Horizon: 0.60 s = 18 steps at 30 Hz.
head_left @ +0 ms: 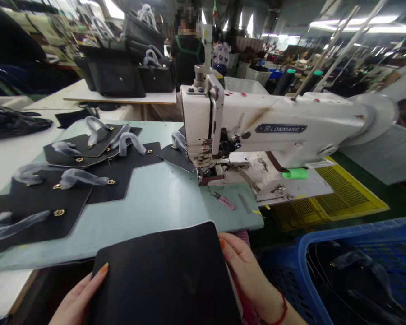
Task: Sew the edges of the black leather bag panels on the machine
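Note:
I hold a flat black leather panel (165, 275) at the near edge of the pale green sewing table (155, 203). My left hand (79, 298) grips the panel's left edge, thumb on top. My right hand (246, 273) grips its right edge, fingers curled under it. Beyond the panel stands a white sewing machine (274, 131), with its needle area (206, 169) about an arm's reach ahead.
Several black bag panels with gold fittings and wrapped handles (71, 180) lie on the table's left. Pink thread snips (225, 201) sit near the machine. A blue crate (352, 271) is at my right, a yellow tray (341, 198) behind it. Finished black bags (122, 72) and a person (188, 49) stand farther back.

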Available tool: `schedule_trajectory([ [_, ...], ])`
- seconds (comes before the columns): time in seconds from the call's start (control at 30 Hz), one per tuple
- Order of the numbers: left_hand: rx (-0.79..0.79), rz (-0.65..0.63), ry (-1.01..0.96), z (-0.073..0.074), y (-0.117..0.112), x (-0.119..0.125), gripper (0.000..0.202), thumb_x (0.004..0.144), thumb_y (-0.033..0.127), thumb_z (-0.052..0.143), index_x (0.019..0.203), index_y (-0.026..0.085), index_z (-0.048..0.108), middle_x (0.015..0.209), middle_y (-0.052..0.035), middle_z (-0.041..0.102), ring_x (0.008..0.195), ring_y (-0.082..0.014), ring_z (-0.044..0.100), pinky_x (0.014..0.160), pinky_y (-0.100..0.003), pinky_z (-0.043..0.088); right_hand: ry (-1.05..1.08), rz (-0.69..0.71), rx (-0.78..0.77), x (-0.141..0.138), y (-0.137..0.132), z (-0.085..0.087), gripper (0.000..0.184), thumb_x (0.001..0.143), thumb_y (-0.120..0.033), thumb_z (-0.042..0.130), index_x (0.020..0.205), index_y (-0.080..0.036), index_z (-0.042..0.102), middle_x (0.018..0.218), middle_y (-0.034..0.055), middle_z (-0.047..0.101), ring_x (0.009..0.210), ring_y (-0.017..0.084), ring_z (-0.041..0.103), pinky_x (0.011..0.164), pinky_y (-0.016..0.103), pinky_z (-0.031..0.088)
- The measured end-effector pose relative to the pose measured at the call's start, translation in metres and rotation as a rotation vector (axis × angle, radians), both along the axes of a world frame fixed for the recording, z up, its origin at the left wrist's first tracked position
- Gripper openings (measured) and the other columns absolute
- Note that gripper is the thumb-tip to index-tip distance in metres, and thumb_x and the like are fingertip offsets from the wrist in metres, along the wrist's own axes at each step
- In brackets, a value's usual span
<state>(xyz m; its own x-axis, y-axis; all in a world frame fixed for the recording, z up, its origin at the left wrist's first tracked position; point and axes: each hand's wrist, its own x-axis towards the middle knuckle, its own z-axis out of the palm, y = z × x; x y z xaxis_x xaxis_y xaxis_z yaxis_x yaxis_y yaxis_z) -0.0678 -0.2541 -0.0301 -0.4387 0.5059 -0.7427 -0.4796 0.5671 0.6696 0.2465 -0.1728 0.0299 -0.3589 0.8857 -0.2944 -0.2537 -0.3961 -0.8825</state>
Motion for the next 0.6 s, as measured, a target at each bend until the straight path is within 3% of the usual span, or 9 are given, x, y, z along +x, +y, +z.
schedule_trajectory([
  [0.13, 0.017, -0.078, -0.133, 0.009, 0.017, -0.002, 0.058, 0.057, 0.038, 0.085, 0.109, 0.023, 0.062, 0.085, -0.0039, 0.076, 0.079, -0.0340, 0.073, 0.067, -0.044, 0.061, -0.173, 0.115, 0.176, 0.008, 0.011, 0.016, 0.034, 0.088, -0.041, 0.066, 0.113, -0.019, 0.067, 0.101, 0.0052, 0.069, 0.087, 0.018, 0.063, 0.077, 0.026, 0.050],
  [0.2, 0.104, -0.225, 0.035, 0.018, 0.032, 0.000, 0.064, 0.060, 0.046, 0.082, 0.114, 0.022, 0.060, 0.099, -0.0084, 0.074, 0.093, -0.0378, 0.070, 0.076, -0.049, 0.060, -0.248, 0.147, 0.259, 0.009, 0.015, 0.024, 0.030, 0.090, -0.041, 0.062, 0.106, -0.016, 0.068, 0.096, 0.0051, 0.069, 0.084, 0.018, 0.062, 0.073, 0.025, 0.049],
  [0.3, 0.368, -0.345, 0.783, 0.041, 0.051, 0.015, 0.067, 0.068, 0.052, 0.073, 0.124, 0.019, 0.054, 0.132, -0.0158, 0.057, 0.124, -0.0401, 0.053, 0.099, -0.054, 0.048, -0.406, 0.140, 0.436, 0.001, 0.017, 0.038, 0.033, 0.096, -0.041, 0.050, 0.093, -0.013, 0.068, 0.086, 0.0051, 0.067, 0.080, 0.017, 0.059, 0.070, 0.023, 0.046],
  [0.37, 0.570, -0.396, 1.287, 0.065, 0.053, 0.035, 0.062, 0.076, 0.048, 0.067, 0.127, 0.018, 0.050, 0.139, -0.0179, 0.047, 0.133, -0.0370, 0.043, 0.110, -0.054, 0.038, -0.505, 0.204, 0.584, -0.010, 0.015, 0.047, 0.034, 0.098, -0.037, 0.045, 0.085, -0.013, 0.066, 0.080, 0.0052, 0.065, 0.076, 0.016, 0.057, 0.069, 0.023, 0.044],
  [0.4, 0.670, -0.500, 1.401, 0.078, 0.051, 0.047, 0.056, 0.079, 0.047, 0.065, 0.125, 0.019, 0.050, 0.136, -0.0167, 0.049, 0.130, -0.0340, 0.046, 0.109, -0.050, 0.040, -0.548, 0.255, 0.654, -0.016, 0.013, 0.051, 0.034, 0.098, -0.034, 0.044, 0.082, -0.013, 0.065, 0.079, 0.0055, 0.064, 0.075, 0.016, 0.056, 0.069, 0.023, 0.043],
  [0.47, 0.813, -0.901, 1.374, 0.105, 0.045, 0.073, 0.048, 0.080, 0.051, 0.062, 0.117, 0.021, 0.053, 0.129, -0.0135, 0.056, 0.117, -0.0291, 0.058, 0.095, -0.040, 0.053, -0.611, 0.362, 0.775, -0.028, 0.010, 0.057, 0.033, 0.098, -0.031, 0.043, 0.078, -0.014, 0.063, 0.078, 0.0063, 0.063, 0.073, 0.015, 0.056, 0.068, 0.023, 0.042],
  [0.5, 0.810, -1.037, 1.343, 0.118, 0.042, 0.084, 0.048, 0.078, 0.054, 0.064, 0.112, 0.021, 0.055, 0.125, -0.0139, 0.058, 0.110, -0.0288, 0.062, 0.087, -0.038, 0.057, -0.626, 0.415, 0.823, -0.032, 0.009, 0.059, 0.032, 0.098, -0.030, 0.043, 0.078, -0.014, 0.062, 0.078, 0.0065, 0.063, 0.072, 0.015, 0.056, 0.067, 0.023, 0.041],
  [0.6, 0.634, -1.226, 1.264, 0.144, 0.043, 0.103, 0.035, 0.081, 0.048, 0.062, 0.099, 0.017, 0.060, 0.107, -0.0130, 0.064, 0.089, -0.0264, 0.067, 0.072, -0.036, 0.059, -0.621, 0.570, 0.924, -0.039, 0.009, 0.062, 0.032, 0.098, -0.031, 0.041, 0.076, -0.016, 0.059, 0.078, 0.0055, 0.063, 0.067, 0.013, 0.054, 0.063, 0.022, 0.039],
])
